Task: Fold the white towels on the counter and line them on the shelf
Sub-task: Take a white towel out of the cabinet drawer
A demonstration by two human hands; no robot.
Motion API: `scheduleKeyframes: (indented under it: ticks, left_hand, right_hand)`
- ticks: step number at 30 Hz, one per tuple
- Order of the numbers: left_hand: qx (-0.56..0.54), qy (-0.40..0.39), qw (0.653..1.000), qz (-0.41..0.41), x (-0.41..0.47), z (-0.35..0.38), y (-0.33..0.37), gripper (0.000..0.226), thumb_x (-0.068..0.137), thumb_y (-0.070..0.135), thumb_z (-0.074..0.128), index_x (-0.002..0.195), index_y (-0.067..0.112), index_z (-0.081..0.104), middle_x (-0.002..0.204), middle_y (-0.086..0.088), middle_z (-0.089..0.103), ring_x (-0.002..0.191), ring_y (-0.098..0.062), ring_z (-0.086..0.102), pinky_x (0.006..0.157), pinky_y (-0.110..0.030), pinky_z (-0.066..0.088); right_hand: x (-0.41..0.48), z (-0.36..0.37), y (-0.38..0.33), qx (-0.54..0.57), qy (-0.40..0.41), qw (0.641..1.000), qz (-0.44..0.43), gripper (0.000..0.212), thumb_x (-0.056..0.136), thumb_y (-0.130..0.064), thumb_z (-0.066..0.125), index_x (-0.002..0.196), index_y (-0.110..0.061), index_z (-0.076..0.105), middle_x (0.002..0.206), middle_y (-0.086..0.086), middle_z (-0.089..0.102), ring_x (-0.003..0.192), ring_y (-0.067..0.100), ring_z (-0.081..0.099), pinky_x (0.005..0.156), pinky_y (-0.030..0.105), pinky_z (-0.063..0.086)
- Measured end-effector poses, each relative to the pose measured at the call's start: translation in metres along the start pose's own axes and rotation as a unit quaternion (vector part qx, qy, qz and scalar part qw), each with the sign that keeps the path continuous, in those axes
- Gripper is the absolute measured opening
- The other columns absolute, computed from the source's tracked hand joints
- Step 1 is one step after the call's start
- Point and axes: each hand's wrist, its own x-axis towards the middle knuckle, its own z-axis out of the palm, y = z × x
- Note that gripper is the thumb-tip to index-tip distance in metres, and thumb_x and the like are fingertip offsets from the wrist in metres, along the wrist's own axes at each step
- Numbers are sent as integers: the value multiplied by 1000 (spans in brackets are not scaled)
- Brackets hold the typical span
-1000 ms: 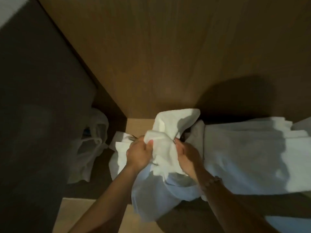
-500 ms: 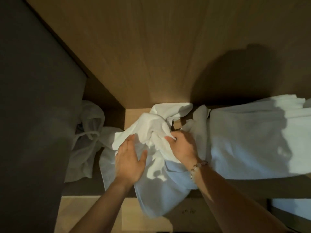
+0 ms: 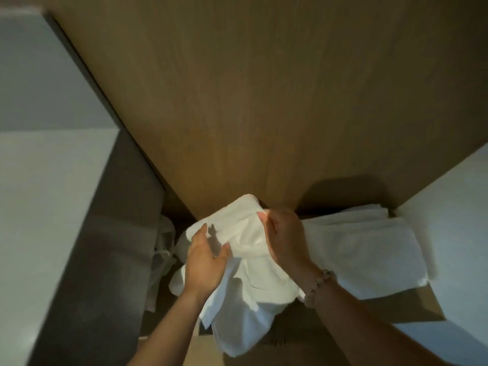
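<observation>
A crumpled white towel [image 3: 243, 233] lies bunched on the counter's edge, with a long part of it hanging down over the front. My left hand [image 3: 204, 262] rests flat on its left side, fingers straight and spread. My right hand [image 3: 286, 237] grips the towel's upper right part, fingers curled round a fold. To the right lies a flat stack of folded white towels [image 3: 361, 249]. The counter [image 3: 383, 307] shows as a brown strip beneath them.
A tall wooden panel [image 3: 264, 114] rises straight behind the towels. A thin white bag or cloth [image 3: 162, 249] hangs in the dark gap at the left. Pale walls stand at the far left and the far right.
The view has tilted up and the towel has been drawn together into a tighter bundle. My right hand has moved up to its top right; my left hand stays flat on the left.
</observation>
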Motion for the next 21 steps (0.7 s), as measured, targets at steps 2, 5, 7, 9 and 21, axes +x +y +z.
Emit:
scheduleKeyframes:
  ticks: [2,5,7,9,21]
  left_hand:
    - [-13,-7,1000,10,-7,-26,29,70,89,39,57,147,18,24,151,0,29,136,-22,34,108,-34,30]
    - [-58,-6,998,22,-21,-62,69,76,90,41,58,149,18,18,153,1,26,136,-21,35,105,-29,32]
    - [-103,-3,994,21,-34,-83,94,74,90,41,56,150,20,17,154,0,26,137,-19,33,108,-32,32]
    - [-158,-2,987,10,-51,-100,115,72,91,45,54,149,23,18,153,1,28,137,-19,32,107,-34,33]
    - [-619,-150,750,-176,-118,-153,186,106,53,83,58,139,28,30,128,-13,53,96,-32,63,83,-45,51]
  right_hand:
    - [5,-23,-31,77,-5,995,55,28,96,-23,51,71,-14,63,68,-3,59,64,9,54,64,25,43]
    - [17,-67,-87,136,3,990,49,37,96,-21,51,59,-26,48,59,-10,49,57,4,45,58,13,36]
    - [25,-99,-122,156,-4,987,31,42,97,-22,49,57,-29,40,56,-12,40,53,3,40,54,13,32]
    - [30,-128,-151,197,-7,980,15,39,98,-23,46,60,-26,40,58,-10,39,53,3,39,55,15,32]
    - [-12,-237,-238,531,-122,835,78,21,96,-17,45,100,-14,65,106,11,65,99,23,61,83,33,50]
